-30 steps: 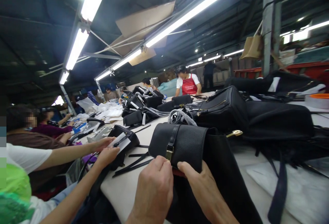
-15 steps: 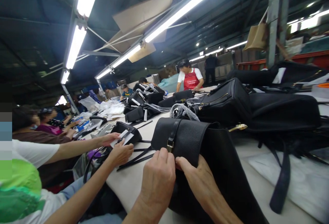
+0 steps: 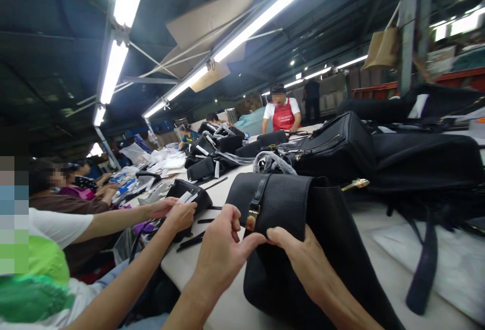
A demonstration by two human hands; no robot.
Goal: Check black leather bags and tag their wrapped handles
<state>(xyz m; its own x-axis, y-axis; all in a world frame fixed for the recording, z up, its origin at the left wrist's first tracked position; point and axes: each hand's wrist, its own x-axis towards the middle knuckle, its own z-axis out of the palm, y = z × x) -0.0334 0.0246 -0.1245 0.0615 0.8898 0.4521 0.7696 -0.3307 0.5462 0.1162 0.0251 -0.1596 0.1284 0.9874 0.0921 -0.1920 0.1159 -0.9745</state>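
Observation:
A black leather backpack (image 3: pixel 280 282) with a front flap (image 3: pixel 284 201) stands on the table before me. Down the flap runs a strap (image 3: pixel 260 188) with a gold buckle (image 3: pixel 253 216). My left hand (image 3: pixel 222 244) is beside the buckle, its thumb stretched along the flap's lower edge and apart from its curled fingers. Nothing shows between them. My right hand (image 3: pixel 305 256) grips the flap's lower corner, thumb on the outside and fingers hidden beneath. A gold zip pull (image 3: pixel 355 185) sticks out behind the bag.
At left, a co-worker's hands (image 3: pixel 180 214) hold a white tag by a small black bag (image 3: pixel 197 196). More black bags (image 3: pixel 333 143) are piled behind and right. Clear plastic (image 3: pixel 454 264) and a black strap (image 3: pixel 422 267) lie at right. Across the table stands a person in a red apron (image 3: pixel 283 113).
My left hand has moved off the buckle, down and left, and its fist has opened with the thumb out. My right hand stays on the flap. The person in the apron has straightened up.

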